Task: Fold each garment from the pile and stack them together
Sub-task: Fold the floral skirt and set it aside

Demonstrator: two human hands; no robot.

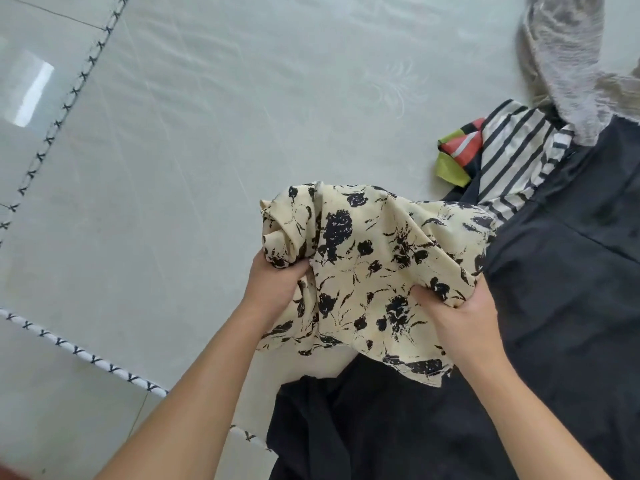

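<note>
Cream fabric printed with black flowers is bunched in both our fists: the left hand (277, 282) clenches a gathered wad at its left edge, and the right hand (460, 306) pinches a fold at the lower right, thumb pressed over the cloth. We judge we are holding this floral garment (374, 258) up off the pile to find its edges before laying it flat. It drapes between the two hands and hangs loosely below them, its hem resting on the black garment (554, 289) underneath. Farther right lie a striped shirt (516, 157), a bright orange and green piece (457, 150) and a grey lacy garment (561, 71), all unfolded on the pale mattress (242, 98).
</note>
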